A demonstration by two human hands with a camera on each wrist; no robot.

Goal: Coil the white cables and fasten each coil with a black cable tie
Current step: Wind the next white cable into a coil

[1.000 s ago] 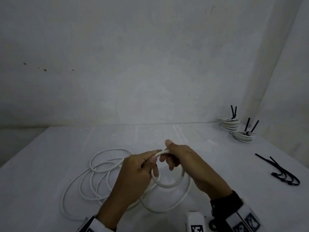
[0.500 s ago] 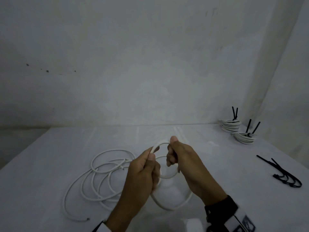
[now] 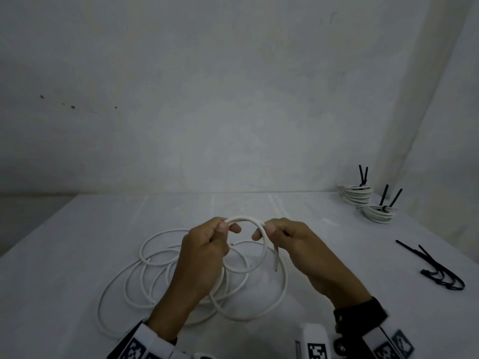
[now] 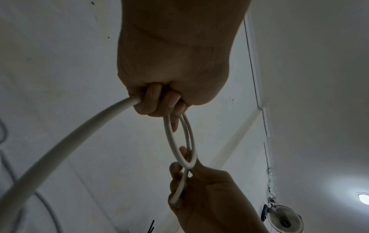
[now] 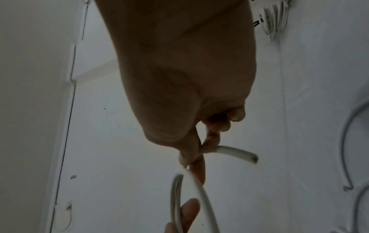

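Note:
A long white cable (image 3: 155,257) lies in loose loops on the white table (image 3: 64,242). Both hands hold a small loop of it above the table. My left hand (image 3: 223,228) pinches the loop's left side (image 4: 169,134), fingers curled round the cable. My right hand (image 3: 267,229) pinches the loop's right side near the cut end (image 5: 253,159), which sticks out below the fingers (image 3: 276,265). Loose black cable ties (image 3: 438,268) lie on the table to the right.
Two tied white coils (image 3: 356,194) (image 3: 378,213) with black tie ends sticking up sit at the far right corner by the wall. A wall stands close behind the table. A fan (image 4: 285,220) shows in the left wrist view.
The hands rose a little and moved apart, widening the small loop held between them. The cut end now hangs below the right hand.

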